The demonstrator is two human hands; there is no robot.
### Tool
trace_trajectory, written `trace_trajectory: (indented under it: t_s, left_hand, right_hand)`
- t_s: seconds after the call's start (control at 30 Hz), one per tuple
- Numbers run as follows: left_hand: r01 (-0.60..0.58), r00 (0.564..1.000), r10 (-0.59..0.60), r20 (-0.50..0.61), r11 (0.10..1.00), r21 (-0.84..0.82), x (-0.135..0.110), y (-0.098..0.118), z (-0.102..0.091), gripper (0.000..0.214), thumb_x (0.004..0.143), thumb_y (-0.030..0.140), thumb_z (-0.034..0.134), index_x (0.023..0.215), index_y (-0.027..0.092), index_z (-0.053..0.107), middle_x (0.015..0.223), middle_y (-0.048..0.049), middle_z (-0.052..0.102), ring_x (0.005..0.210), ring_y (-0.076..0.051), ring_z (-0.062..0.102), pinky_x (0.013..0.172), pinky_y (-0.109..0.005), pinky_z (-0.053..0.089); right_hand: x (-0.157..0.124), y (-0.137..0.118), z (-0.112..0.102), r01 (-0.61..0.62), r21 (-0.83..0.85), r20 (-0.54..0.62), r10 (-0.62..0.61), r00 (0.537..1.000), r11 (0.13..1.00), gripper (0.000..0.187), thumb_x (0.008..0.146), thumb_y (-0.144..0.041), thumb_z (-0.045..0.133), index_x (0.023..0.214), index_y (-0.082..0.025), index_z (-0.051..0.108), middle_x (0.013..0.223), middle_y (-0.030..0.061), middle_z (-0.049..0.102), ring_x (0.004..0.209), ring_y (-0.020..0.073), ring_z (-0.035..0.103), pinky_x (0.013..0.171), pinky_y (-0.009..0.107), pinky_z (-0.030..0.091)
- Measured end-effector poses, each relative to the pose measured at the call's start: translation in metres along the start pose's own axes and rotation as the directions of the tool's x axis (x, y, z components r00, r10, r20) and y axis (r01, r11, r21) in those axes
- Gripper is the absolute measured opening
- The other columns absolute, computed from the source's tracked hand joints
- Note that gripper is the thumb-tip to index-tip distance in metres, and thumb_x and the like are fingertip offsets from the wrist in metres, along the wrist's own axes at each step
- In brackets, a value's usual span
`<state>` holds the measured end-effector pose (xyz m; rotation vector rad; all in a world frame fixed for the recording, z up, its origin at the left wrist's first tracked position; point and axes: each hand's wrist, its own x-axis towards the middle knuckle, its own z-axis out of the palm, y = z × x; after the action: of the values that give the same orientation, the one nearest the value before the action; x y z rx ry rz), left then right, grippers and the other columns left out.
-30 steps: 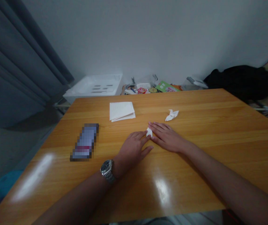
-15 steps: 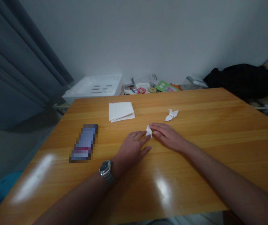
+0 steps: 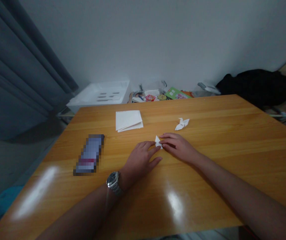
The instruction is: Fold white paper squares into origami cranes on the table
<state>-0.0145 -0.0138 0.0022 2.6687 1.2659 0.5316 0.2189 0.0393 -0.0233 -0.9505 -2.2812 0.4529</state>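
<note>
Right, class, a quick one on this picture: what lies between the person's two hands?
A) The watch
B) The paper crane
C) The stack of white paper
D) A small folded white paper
D: the small folded white paper sits at the fingertips of the left hand and the right hand, while the paper crane lies farther up the table.

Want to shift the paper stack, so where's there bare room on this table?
Bare wood runs right of the paper crane and right hand, across the table. Another patch lies left of the paper stack, beyond the phone. It's crowded where the left hand and right hand meet the small folded paper.
</note>
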Motion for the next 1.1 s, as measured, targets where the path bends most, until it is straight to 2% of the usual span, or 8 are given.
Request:
trace_trajectory:
  t_s: [0.3, 0.63, 0.87, 1.1]
  left_hand:
    - [0.004, 0.999, -0.006, -0.035, 0.999, -0.05, 0.005, 0.0, -0.004, 0.026, 0.1, 0.033, 0.054, 0.12, 0.019, 0.063, 0.122, -0.0068, 0.068, 0.112, -0.024, 0.06, 0.101, -0.041, 0.046]
    - [0.075, 0.995, -0.079, -0.056, 0.995, -0.062, 0.007, -0.005, -0.002, 0.014, 0.1, 0.027, 0.052, 0.102, 0.02, 0.064, 0.102, -0.0046, 0.07, 0.097, -0.022, 0.062, 0.091, -0.038, 0.048]
    - [0.167, 0.978, -0.165, -0.127, 0.986, -0.003, 0.006, -0.004, -0.002, 0.023, 0.096, 0.032, 0.059, 0.114, 0.019, 0.062, 0.115, -0.0092, 0.063, 0.104, -0.025, 0.059, 0.093, -0.041, 0.049]
    - [0.169, 0.979, -0.167, -0.119, 0.986, 0.006, 0.007, -0.005, 0.0, 0.029, 0.095, 0.038, 0.061, 0.117, 0.019, 0.064, 0.115, -0.0092, 0.061, 0.105, -0.026, 0.058, 0.095, -0.042, 0.05]
  right_hand:
    - [0.001, 0.001, 0.007, -0.036, 0.002, -0.04, 0.036, 0.999, 0.999, 0.016, 0.093, -0.03, 0.064, 0.103, -0.024, 0.075, 0.121, 0.0081, 0.07, 0.114, 0.0246, 0.063, 0.1, 0.045, 0.051]
    - [0.003, -0.006, 0.008, 0.043, 0.015, -0.08, -0.042, 0.996, 0.999, 0.012, 0.086, -0.022, 0.073, 0.097, -0.024, 0.075, 0.117, 0.007, 0.071, 0.109, 0.0252, 0.063, 0.096, 0.045, 0.051]
    - [0.005, -0.011, 0.007, 0.073, 0.002, -0.074, -0.072, 0.995, 0.997, 0.01, 0.085, -0.024, 0.076, 0.095, -0.024, 0.075, 0.114, 0.0068, 0.072, 0.112, 0.0268, 0.062, 0.098, 0.047, 0.048]
    - [0.003, -0.012, 0.007, -0.039, 0.025, -0.085, 0.041, 0.996, 0.999, 0.031, 0.081, -0.031, 0.08, 0.109, -0.021, 0.071, 0.116, 0.011, 0.068, 0.111, 0.0276, 0.061, 0.098, 0.047, 0.05]
